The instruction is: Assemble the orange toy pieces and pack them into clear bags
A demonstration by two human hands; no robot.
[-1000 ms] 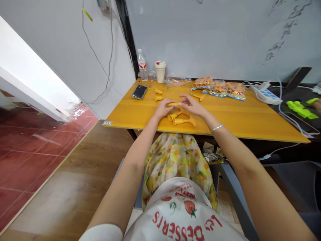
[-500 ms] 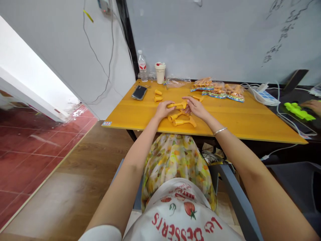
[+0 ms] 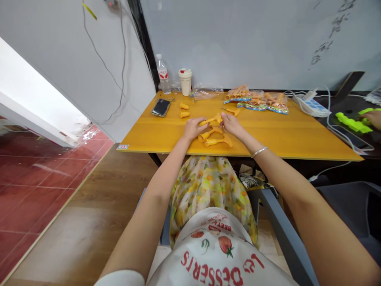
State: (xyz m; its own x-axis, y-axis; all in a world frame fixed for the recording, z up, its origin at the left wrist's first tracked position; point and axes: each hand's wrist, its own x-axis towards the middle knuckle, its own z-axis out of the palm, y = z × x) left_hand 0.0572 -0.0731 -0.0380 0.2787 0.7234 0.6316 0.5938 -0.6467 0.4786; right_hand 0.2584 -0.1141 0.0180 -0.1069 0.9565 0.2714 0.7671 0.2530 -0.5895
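Observation:
Between my hands is a yellow plastic piece (image 3: pixel 212 119) with a flared head. My left hand (image 3: pixel 193 128) pinches its left end. The fingers of my right hand (image 3: pixel 230 122) are closed at its right end, and small details there are hidden. Just below, two similar yellow pieces, one (image 3: pixel 210 134) behind the other (image 3: pixel 218 141), lie on the table. Another yellow piece with a thin spiral end (image 3: pixel 231 111) lies behind my right hand. Two short yellow pieces, one (image 3: pixel 184 106) above the other (image 3: pixel 184 114), rest to the left.
On the yellow table (image 3: pixel 282 139) are a black phone (image 3: pixel 161 107), a water bottle (image 3: pixel 163 75), a lidded cup (image 3: pixel 185 82) and bags of orange pieces (image 3: pixel 256 99). A power strip (image 3: pixel 314 107) sits right, near another person's hand (image 3: pixel 373 118) and green pieces (image 3: pixel 353 122).
The camera view has shifted slightly. My right fingers have moved a little lower around the right end of the yellow piece. The other person's hand has moved onto the green pieces.

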